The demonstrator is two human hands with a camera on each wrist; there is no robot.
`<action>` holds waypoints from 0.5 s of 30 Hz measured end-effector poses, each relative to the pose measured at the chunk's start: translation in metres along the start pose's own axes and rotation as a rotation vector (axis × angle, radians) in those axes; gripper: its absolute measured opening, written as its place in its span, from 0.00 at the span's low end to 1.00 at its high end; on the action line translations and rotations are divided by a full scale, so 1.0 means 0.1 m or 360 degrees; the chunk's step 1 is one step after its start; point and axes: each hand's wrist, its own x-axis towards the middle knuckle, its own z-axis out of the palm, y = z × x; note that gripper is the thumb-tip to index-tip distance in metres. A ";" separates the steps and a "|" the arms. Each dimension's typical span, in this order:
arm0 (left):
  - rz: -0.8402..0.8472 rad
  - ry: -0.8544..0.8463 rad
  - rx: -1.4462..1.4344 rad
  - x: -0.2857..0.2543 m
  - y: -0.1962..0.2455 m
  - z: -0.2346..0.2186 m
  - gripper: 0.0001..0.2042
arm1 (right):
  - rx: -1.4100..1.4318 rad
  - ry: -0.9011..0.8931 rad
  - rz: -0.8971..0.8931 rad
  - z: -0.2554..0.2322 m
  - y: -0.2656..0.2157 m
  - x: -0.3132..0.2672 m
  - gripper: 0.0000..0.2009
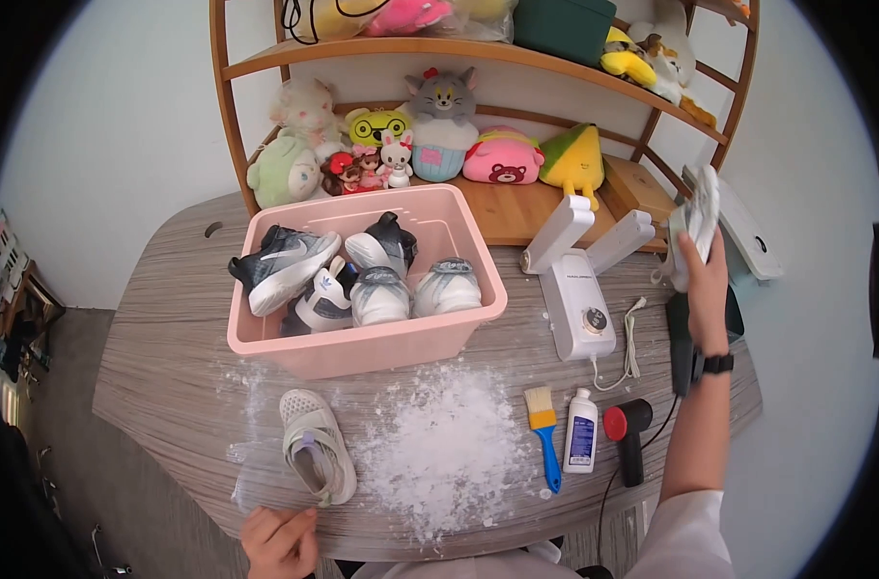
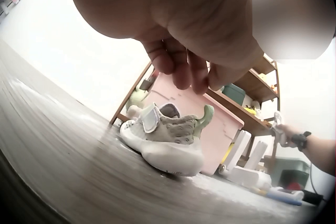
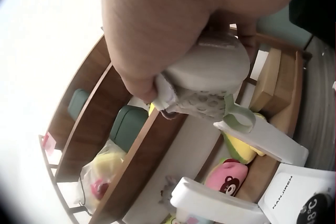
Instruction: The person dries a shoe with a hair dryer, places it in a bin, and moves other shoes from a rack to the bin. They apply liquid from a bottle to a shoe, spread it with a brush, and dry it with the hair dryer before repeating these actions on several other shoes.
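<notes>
On the right, my right hand (image 1: 702, 289) grips a light grey and white shoe (image 1: 695, 232), lifted beside the white shoe dryer (image 1: 574, 304). The right wrist view shows that shoe's pale sole (image 3: 210, 69) and green heel loop (image 3: 239, 116), its far side hidden by the hand. A matching shoe (image 1: 316, 449) stands upright on the table (image 1: 159, 357), toe toward the pink bin. My left hand (image 1: 280, 542) hovers just behind its heel, holding nothing, its fingers (image 2: 181, 74) hanging loosely curled.
White powder (image 1: 449, 444) is scattered over the table. A pink bin (image 1: 362, 362) holds several shoes. A blue-handled brush (image 1: 544, 439), a white bottle (image 1: 581, 434) and a black blower (image 1: 628, 439) lie to the right. Behind stands a wooden shelf (image 1: 516, 212) with plush toys.
</notes>
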 end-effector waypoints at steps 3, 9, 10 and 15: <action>-0.0140 0.0054 0.0009 -0.03 -0.01 -0.02 0.13 | -0.0443 0.0095 -0.0106 0.10 0.14 0.36 0.41; -0.0047 -0.0069 -0.0030 0.22 0.04 -0.01 0.10 | -0.0746 0.0127 -0.0187 0.41 0.31 0.58 0.44; -0.0064 -0.0062 -0.0038 0.21 0.03 0.01 0.10 | -0.0871 0.0202 -0.0297 0.45 0.35 0.60 0.44; -0.0034 -0.0079 0.0015 0.15 -0.02 0.01 0.10 | -0.1096 0.0105 -0.0247 0.56 0.17 0.49 0.43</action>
